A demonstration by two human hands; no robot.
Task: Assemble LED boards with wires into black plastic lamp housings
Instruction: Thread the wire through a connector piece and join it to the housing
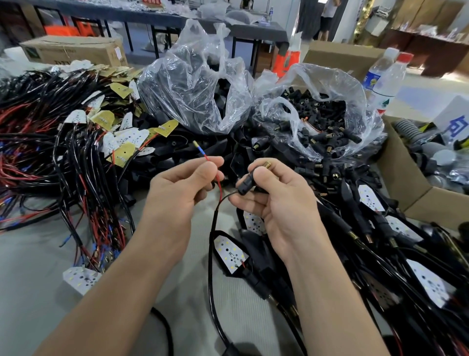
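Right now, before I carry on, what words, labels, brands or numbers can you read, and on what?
Nothing can be quoted as it reads.
Cardboard box: dark print along its side, too blurred.
Water bottles: blue and green labels, print too small.
White box: large blue character, partly cut off by the frame.
Red sign at the top edge: white letters, cropped and blurred.

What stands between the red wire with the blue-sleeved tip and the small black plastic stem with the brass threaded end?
Nothing visible. The left hand pinches the red wire, the right hand grips the black plastic stem; only open air separates them. A thin black wire meets the stem's lower end.
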